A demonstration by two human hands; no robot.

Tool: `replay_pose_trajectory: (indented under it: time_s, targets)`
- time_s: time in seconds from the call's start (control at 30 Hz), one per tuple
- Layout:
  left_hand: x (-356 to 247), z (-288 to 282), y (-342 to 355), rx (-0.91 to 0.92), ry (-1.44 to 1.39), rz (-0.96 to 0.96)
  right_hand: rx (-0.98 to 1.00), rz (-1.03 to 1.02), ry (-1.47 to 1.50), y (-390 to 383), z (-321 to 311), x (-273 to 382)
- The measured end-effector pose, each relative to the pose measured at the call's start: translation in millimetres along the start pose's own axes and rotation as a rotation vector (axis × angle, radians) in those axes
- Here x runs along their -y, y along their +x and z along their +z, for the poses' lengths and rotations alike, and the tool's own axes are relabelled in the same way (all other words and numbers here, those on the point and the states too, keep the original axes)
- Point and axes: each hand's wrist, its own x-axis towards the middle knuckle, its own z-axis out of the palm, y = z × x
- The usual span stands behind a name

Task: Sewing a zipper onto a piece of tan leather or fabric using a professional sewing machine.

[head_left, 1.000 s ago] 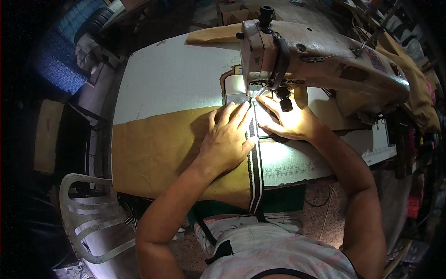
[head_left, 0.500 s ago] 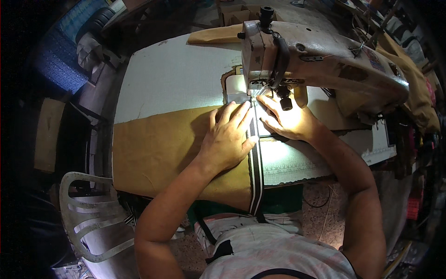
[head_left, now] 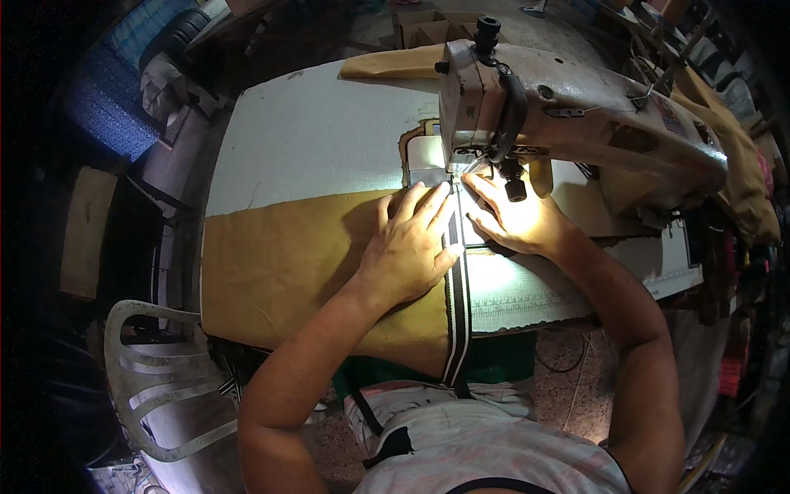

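Observation:
A tan piece of fabric (head_left: 280, 267) lies across the left part of the sewing table, its near edge hanging down toward my lap. Along its right edge runs a black-and-white striped tape (head_left: 457, 321), leading up to the needle area of the sewing machine (head_left: 568, 107). My left hand (head_left: 407, 251) rests flat on the fabric, fingers spread, fingertips just short of the presser foot and thumb on the tape. Close to the right of the foot, my right hand (head_left: 522, 218) lies with its fingers stretched and apart under the bright lamp light. The needle itself is too small to make out.
The white tabletop (head_left: 280, 123) has worn edges and a printed ruler strip (head_left: 535, 305) at the near right. Another tan piece (head_left: 391, 63) lies at the back. A plastic chair (head_left: 156, 379) stands at the left, with a cardboard box (head_left: 424, 31) behind the table.
The whole view has shifted slightly. Both hands keep nearly the same pose beside the presser foot, and any feed of the fabric and tape is too slight to tell.

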Motion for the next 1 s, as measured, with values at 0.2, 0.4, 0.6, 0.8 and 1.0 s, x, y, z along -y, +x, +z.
replay_pose_trajectory:
  time_s: [0.2, 0.4, 0.6, 0.8, 1.0]
  targets:
    - [0, -1, 0, 0.015, 0.006, -0.006, -0.003, 0.002, -0.026, -1, 1, 2]
    - [0, -1, 0, 0.039, 0.0, -0.021, -0.023, -0.019, -0.099, -2, 2, 0]
    - [1, -1, 2, 0.05, 0.009, -0.015, -0.074, -0.067, -0.061, 0, 5, -3]
    - [2, 0, 2, 0.038, -0.005, -0.015, -0.091, -0.058, -0.081, 1, 1, 0]
    - [2, 2, 3, 0.047, 0.0, -0.007, -0.058, -0.042, 0.039, 4, -10, 5]
